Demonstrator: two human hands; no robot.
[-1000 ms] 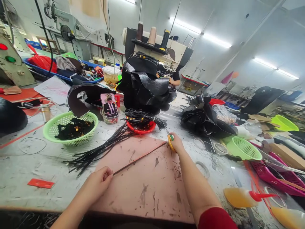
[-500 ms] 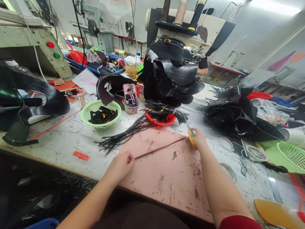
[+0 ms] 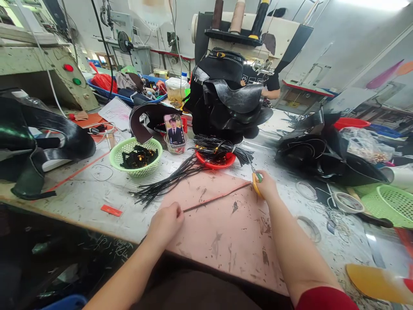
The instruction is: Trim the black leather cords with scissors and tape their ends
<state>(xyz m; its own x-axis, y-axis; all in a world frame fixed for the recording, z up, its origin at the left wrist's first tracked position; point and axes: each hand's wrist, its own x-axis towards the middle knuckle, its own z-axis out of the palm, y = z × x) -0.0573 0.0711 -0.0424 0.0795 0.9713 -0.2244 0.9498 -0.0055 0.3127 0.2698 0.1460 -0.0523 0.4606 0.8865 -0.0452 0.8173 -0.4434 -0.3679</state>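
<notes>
My left hand (image 3: 167, 221) pinches one end of a thin dark strip (image 3: 216, 198) above a pinkish board (image 3: 226, 228). The strip runs up and right to my right hand (image 3: 265, 185), whose fingers are wrapped round scissors (image 3: 255, 183) with yellow and green handles. The scissor blades point away from me, beside a bundle of black cords (image 3: 167, 176). Part of that bundle lies over a red bowl (image 3: 222, 165). Whether my right fingers also grip the strip's far end, I cannot make out.
A green basket (image 3: 137, 170) of small black pieces stands at the left, beside a phone (image 3: 174, 130) propped on a clear container. Black leather pieces (image 3: 232, 99) are heaped behind the red bowl, with more at both sides. A person's arm (image 3: 272, 88) shows behind the heap.
The strip has gone from nearly straight to slightly bent. My left hand has shifted slightly. The picture on the phone has changed, and the person's arm behind the heap has moved.
</notes>
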